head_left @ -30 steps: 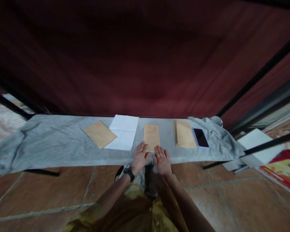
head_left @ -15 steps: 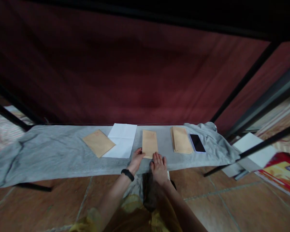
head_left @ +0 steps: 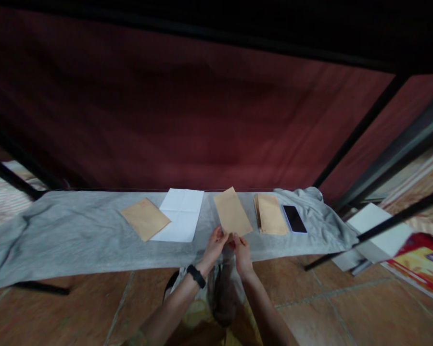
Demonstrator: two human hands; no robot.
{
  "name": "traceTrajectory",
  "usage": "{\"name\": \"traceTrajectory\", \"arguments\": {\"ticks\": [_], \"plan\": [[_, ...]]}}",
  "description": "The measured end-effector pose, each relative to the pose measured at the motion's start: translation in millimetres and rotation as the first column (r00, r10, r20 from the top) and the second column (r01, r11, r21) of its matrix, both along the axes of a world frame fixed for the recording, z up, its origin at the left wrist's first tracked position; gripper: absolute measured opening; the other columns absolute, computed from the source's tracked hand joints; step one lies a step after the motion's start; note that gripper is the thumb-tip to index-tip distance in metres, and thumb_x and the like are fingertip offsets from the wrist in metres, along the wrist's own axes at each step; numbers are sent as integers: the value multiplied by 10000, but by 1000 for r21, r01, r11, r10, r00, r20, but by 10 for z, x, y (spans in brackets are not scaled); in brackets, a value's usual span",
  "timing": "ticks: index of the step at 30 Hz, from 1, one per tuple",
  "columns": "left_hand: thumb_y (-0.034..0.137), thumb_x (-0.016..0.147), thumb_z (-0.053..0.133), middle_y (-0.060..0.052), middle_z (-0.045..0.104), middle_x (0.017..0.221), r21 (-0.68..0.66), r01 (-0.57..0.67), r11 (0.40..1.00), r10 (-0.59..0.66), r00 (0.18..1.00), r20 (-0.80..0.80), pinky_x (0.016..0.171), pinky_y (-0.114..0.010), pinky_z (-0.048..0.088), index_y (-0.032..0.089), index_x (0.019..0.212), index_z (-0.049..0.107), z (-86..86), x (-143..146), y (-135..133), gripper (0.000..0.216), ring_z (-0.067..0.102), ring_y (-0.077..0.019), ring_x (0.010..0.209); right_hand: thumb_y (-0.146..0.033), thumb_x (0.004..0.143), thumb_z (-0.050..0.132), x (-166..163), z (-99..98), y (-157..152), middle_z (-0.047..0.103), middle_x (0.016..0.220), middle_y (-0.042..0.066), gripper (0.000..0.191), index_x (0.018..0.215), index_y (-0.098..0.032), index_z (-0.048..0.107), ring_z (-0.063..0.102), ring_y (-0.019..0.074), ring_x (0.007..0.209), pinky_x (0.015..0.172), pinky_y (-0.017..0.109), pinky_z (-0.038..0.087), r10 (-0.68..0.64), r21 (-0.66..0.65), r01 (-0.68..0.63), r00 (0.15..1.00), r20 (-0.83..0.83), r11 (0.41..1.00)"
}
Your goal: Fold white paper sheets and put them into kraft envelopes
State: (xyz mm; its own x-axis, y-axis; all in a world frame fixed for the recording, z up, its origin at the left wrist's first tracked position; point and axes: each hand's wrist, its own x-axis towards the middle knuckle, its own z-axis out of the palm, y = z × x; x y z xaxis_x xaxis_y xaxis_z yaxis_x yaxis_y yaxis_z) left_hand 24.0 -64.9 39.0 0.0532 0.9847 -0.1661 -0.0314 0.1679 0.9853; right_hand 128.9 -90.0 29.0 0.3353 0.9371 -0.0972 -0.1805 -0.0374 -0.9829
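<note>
Between my two hands is a brown paper envelope (head_left: 232, 211), tilted, its near end pinched by the fingers of both. My left hand (head_left: 215, 246), with a black band on the wrist, grips the near left corner. Close beside it, my right hand (head_left: 242, 252) closes on the same near edge, thumb and fingers together. To the left lies a white sheet of paper (head_left: 182, 211) with fold creases. Another brown envelope (head_left: 144, 218) overlaps that sheet's left side. Right of my hands rests a stack of brown envelopes (head_left: 272, 215).
A phone (head_left: 295, 219) lies to the right of the stack. Grey cloth (head_left: 94, 230) covers the narrow bench, bunched at its right end. Dark metal bars (head_left: 364, 129) slant at both sides, and a dark red panel (head_left: 202, 120) stands behind. A red and yellow box (head_left: 424, 262) sits lower right.
The held envelope has turned and its near end has come up off the cloth. My right hand has gone from lying flat near its corner to pinching its near edge.
</note>
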Motion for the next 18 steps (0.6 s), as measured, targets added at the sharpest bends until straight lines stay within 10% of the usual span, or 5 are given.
{"name": "traceTrajectory", "arguments": {"ticks": [6,13,16,18], "plan": [[250,784,692,-34,732,862,-37,13,999,-16,997,-81,815,-318,534,151,1417,452,-282,-34,74,685,702,-192,821,-639,674,703,-67,-1,-135,754,795,56,485,856,-189,683,696,183,696,652,274,546,131,-121,-173,946,-298,977],[178,829,554,50,639,676,-4,60,998,-56,910,-411,614,-223,468,155,1401,486,-237,-137,152,576,605,-126,586,-676,788,573,255,-55,-126,724,700,75,527,788,-160,682,645,171,569,572,295,533,303,-339,-286,953,-3,896],[157,864,510,33,662,706,-6,95,995,-84,845,-528,619,-226,466,164,1415,473,-171,-160,154,552,611,-128,595,-560,924,461,353,-74,-181,761,958,96,450,987,-191,712,707,215,883,819,340,557,234,-190,-178,913,335,966],[159,887,505,-9,708,799,-4,129,992,-101,762,-639,671,-244,484,163,1418,475,-122,-169,128,532,651,-147,676,-445,998,363,402,-103,-227,706,1223,110,440,1203,-207,671,644,235,1154,1016,390,487,127,-15,-157,735,666,987]]}}
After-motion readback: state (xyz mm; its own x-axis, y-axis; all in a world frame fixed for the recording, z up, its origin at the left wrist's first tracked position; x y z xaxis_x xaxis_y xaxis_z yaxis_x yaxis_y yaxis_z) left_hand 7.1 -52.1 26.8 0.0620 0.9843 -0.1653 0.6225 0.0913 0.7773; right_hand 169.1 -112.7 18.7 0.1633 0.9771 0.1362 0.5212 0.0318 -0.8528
